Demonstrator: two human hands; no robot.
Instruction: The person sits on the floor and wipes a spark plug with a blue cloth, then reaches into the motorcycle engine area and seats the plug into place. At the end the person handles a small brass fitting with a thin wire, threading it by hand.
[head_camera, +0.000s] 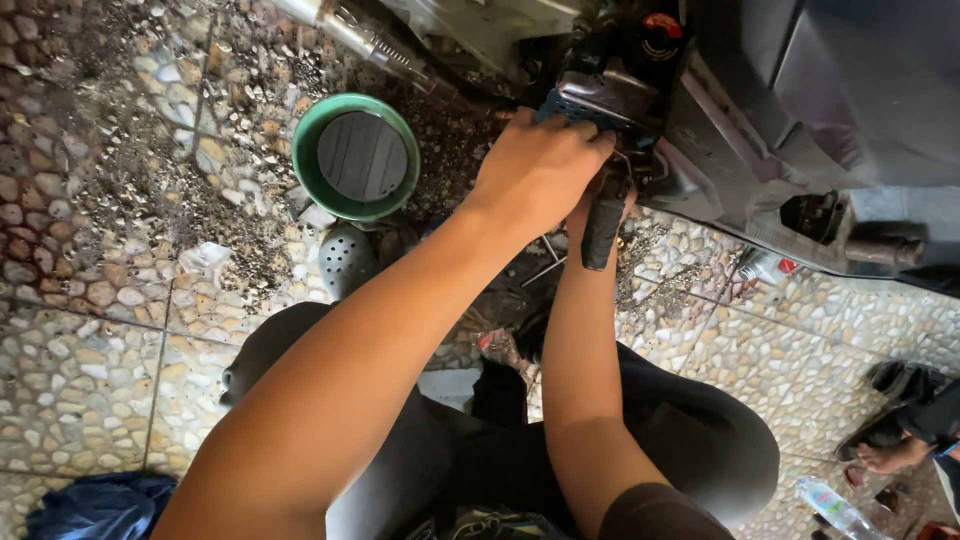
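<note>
Left hand (540, 165) clenched over the top of a dark power tool with teal body (600, 100), pressed against the underside of a dark grey vehicle (800, 110). Right hand (600, 205) mostly hidden below, fingers wrapped around the tool's black handle (603, 232). Just left, a round green plastic bowl (356, 157) on the pebble-patterned floor (90, 380), beside a grey perforated clog (348, 258).

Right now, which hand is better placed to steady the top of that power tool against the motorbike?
Left, probably. The left hand already lies over the top of the power tool at the motorbike, while the right hand, mostly hidden beneath it, is wrapped round the black handle.
</note>
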